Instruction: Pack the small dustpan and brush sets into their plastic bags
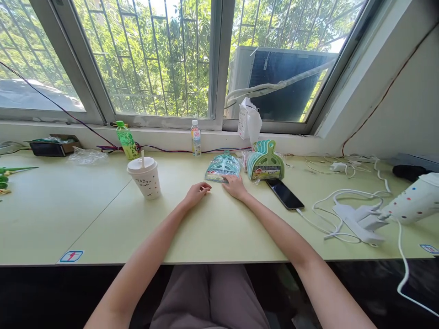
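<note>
A teal mini dustpan and brush set in clear plastic wrap lies flat on the pale table. The fingers of my right hand rest spread on its near edge without gripping it. To the left, my left hand lies on its side on the tabletop, fingers loosely bent and holding nothing, a short way from the package. Right of the teal set stands a stack of similar dustpan sets, a green one at the front and teal ones behind, partly wrapped in plastic.
A white lidded cup with a straw stands left of my hands. Behind are a green bottle, a small clear bottle and a tissue pack. On the right lie a phone, a power strip with cables and a tipped dotted cup.
</note>
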Available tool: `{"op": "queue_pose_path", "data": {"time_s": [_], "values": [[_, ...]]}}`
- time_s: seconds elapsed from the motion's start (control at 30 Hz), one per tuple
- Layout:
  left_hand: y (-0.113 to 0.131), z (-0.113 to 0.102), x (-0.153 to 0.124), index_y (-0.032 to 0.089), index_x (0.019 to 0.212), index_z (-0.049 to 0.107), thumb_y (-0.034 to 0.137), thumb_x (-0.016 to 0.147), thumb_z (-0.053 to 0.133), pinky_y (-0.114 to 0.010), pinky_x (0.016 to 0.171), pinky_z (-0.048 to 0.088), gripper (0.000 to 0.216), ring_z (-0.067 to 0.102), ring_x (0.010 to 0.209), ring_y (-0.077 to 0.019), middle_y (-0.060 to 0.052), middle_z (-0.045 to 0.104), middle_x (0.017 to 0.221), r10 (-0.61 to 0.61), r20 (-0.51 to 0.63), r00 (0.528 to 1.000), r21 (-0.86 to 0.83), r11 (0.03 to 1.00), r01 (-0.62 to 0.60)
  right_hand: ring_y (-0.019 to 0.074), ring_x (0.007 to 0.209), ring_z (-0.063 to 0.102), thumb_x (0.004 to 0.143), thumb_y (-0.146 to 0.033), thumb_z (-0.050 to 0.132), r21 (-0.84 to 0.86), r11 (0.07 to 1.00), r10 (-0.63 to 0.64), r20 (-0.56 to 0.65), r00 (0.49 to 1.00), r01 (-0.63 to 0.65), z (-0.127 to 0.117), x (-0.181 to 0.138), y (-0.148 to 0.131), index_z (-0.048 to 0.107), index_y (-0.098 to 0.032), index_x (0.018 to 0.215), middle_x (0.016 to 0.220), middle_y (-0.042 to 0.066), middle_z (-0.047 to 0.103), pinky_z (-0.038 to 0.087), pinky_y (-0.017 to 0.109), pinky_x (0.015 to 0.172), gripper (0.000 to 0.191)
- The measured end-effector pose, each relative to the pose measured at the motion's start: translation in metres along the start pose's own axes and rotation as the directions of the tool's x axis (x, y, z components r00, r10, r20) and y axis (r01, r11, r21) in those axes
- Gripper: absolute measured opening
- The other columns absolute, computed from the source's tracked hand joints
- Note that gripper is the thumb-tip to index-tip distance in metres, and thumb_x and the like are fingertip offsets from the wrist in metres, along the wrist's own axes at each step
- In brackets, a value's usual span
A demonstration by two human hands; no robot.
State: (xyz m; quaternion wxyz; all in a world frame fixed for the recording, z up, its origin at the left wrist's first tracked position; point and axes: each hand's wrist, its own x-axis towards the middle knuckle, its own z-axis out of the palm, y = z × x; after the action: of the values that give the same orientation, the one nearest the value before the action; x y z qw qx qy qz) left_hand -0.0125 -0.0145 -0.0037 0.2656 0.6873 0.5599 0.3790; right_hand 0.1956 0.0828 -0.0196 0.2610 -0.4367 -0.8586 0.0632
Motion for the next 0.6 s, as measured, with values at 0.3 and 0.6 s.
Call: {"op": "queue_pose_path", "data": {"time_s": [0.3,0.6], "values": [[-0.009,-0.009,0.004,0.019,0.103,0.065,0.028,0.086,0.044,-0.037,0.091,0.046,0.029,0.058,0.104,-0.0228,-0.01,0.055,0.117,-0.057,-0.298,0.953,0.076,0.994,0.083,0.0283,0.125,0.047,0.088,-0.031,0.049,0.194,0.974,0.164,-0.241,0.957,-0.118,-0.01,-0.025,-0.002,0.063,-0.027,0.119,0.132,0.005,0.058,0.028,0.046,0.109,0.033],[-0.007,-0.003,0.006,0.017,0.127,0.045,0.033,0.087,0.052,-0.033,0.092,0.047,0.044,0.056,0.116,-0.0221,-0.015,0.052,0.134,-0.176,-0.105,0.979,-0.159,0.974,0.159,0.0291,0.121,0.056,0.079,-0.028,0.063,0.381,0.874,0.336,-0.029,0.941,-0.3,-0.004,-0.018,0.019,0.048,-0.021,0.133,0.125,0.012,0.063,0.038,0.045,0.104,0.056]]}}
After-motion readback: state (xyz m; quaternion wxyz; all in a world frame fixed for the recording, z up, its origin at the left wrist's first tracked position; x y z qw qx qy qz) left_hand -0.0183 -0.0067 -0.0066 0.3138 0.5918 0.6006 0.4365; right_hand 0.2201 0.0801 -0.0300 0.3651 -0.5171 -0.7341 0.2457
